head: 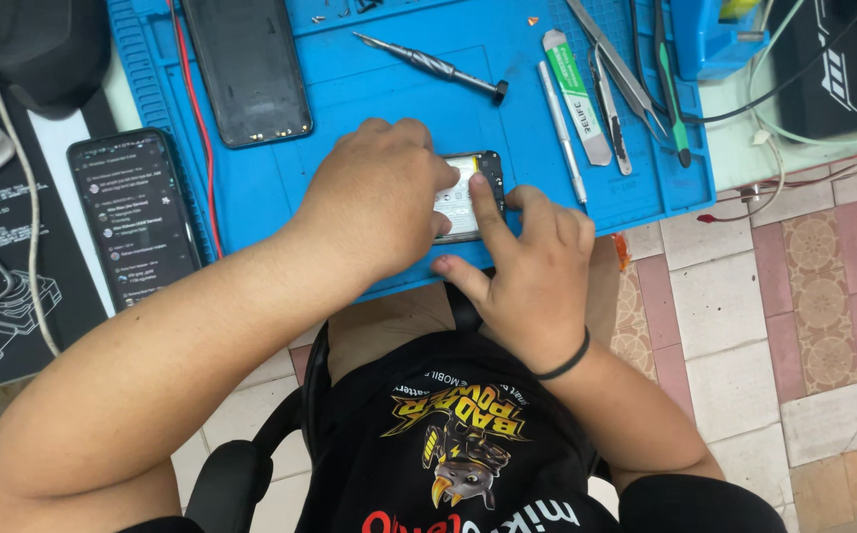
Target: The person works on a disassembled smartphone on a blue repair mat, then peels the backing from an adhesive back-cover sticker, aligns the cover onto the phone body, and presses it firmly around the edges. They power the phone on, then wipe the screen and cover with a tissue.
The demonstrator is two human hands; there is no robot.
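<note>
Blue silicone repair mat (349, 89) covers the bench, both hands working near its front edge. Opened phone (470, 190), back off, lies flat on the mat between the two hands; only its top right part shows, white innards and dark frame corner, rest hidden under the left hand. Long axis can't be read for sure; visible part suggests it runs roughly away from the person.

Left hand (374, 197) lies knuckles up over the phone's left side, fingers curled down onto it, pinning it. Whether fingers wrap an edge: cannot tell. Right hand (532, 271) sits just right of and nearer the person than the phone, index finger stretched out and pressing on the phone's inner face near the right frame edge, thumb down on the mat's front edge, other fingers curled by the phone's right side. No tool in either hand. Both touch the phone; the left covers more of it.

Beyond the hands: precision screwdriver (431, 64) lying on the mat on a slant, well apart. Beyond and right of the right hand: pry tool (576, 94), white and green, next to it tweezers (618, 64) and slim picks. Beyond the left hand: dark phone back cover (246, 69). Left of the left arm, off the mat: lit smartphone (134, 217), screen up. Tiled floor (774, 296) to the right.
</note>
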